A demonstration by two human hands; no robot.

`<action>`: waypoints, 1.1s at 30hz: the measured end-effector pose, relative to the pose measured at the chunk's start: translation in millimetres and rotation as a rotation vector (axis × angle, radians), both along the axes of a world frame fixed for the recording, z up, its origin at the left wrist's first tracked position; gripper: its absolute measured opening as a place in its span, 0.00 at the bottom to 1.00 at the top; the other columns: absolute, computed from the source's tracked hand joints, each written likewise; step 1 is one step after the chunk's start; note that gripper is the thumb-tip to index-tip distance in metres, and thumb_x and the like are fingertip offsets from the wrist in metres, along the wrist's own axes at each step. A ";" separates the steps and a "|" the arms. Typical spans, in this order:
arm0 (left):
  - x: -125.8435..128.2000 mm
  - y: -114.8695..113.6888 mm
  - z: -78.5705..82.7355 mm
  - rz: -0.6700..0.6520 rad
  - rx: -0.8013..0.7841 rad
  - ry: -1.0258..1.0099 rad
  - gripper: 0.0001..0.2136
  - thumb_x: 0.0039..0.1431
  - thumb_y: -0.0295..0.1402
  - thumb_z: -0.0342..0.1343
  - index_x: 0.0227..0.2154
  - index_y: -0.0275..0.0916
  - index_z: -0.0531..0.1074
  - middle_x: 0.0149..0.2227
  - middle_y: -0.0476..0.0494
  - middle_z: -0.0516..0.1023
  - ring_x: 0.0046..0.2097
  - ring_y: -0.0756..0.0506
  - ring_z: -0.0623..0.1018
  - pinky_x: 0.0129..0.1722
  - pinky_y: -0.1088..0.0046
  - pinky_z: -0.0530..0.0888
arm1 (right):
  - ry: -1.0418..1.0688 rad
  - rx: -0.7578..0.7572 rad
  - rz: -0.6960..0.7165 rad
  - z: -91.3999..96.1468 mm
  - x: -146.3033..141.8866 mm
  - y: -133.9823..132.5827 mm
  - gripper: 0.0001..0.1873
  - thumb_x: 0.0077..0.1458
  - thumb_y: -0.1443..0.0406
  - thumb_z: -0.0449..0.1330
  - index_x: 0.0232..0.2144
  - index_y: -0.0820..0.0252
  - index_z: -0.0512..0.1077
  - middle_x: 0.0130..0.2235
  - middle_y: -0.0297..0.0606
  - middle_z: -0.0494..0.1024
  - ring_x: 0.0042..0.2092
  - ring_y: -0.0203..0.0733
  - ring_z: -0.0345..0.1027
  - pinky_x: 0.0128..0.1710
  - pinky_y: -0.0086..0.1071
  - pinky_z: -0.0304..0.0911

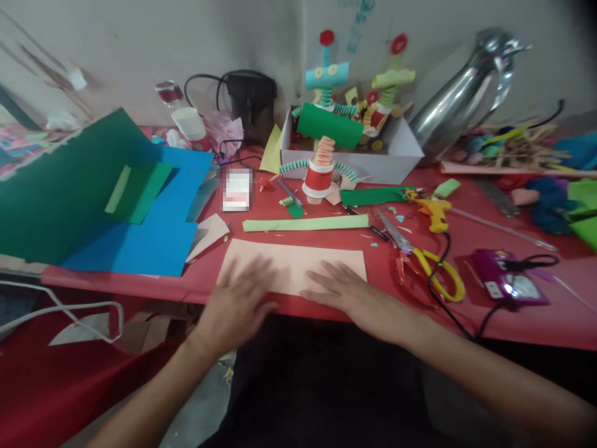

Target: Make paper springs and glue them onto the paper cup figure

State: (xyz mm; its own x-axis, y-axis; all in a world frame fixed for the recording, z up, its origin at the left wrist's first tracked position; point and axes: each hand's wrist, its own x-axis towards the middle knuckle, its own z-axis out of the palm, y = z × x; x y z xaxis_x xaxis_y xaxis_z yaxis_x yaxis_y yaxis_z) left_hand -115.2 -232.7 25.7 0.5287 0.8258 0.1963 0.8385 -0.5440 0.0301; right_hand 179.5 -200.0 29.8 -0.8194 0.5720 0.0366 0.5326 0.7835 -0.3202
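Observation:
A peach-coloured paper strip [293, 264] lies flat along the front edge of the red table. My left hand [240, 292] rests over its left part with fingers spread, a little blurred. Across the strip's right part lies my right hand [342, 289], palm down with fingers apart. Just beyond is a narrow light green paper strip [305, 223]. Scissors [410, 249] with yellow and red handles lie to the right of my right hand. Behind the strips stands a red and white paper cup [319, 180] with folded paper arms and an accordion-folded peach neck.
Blue paper [158, 239] and dark green card [79, 193] lie at left. A white box [392, 165] holds paper figures at the back, beside a leaning metal jug [461, 93]. A yellow glue gun [433, 213] trails a cable near a purple power box [508, 277].

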 end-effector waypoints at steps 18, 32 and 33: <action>56.5 -7.0 -3.8 -0.133 0.147 -0.051 0.13 0.60 0.27 0.52 0.47 0.33 0.73 0.47 0.38 0.79 0.48 0.40 0.77 0.45 0.61 0.74 | -0.030 0.268 -0.328 3.7 -29.3 -35.6 0.14 0.60 0.66 0.56 0.49 0.61 0.72 0.39 0.41 0.76 0.42 0.48 0.66 0.38 0.40 0.62; -0.4 19.9 12.6 0.136 -0.255 -0.198 0.12 0.66 0.38 0.48 0.35 0.43 0.76 0.40 0.47 0.80 0.43 0.43 0.77 0.40 0.67 0.72 | 0.075 -0.111 -0.492 5.5 9.8 -5.0 0.12 0.65 0.59 0.54 0.37 0.54 0.75 0.39 0.34 0.79 0.41 0.40 0.72 0.35 0.30 0.60; -2.3 21.8 14.1 0.171 -0.287 -0.204 0.13 0.66 0.40 0.47 0.34 0.44 0.76 0.40 0.48 0.80 0.43 0.44 0.77 0.40 0.68 0.71 | 0.052 -0.144 -0.524 7.3 11.3 -1.5 0.12 0.65 0.58 0.54 0.36 0.53 0.75 0.38 0.33 0.79 0.40 0.40 0.72 0.33 0.30 0.59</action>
State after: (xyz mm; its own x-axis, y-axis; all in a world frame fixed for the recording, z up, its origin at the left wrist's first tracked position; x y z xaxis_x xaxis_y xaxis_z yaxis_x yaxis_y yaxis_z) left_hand -117.4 -210.8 39.8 0.3522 0.9354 0.0315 0.8776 -0.3418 0.3361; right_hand 190.8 -201.6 37.0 -0.4227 0.9054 -0.0393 0.8206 0.3640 -0.4405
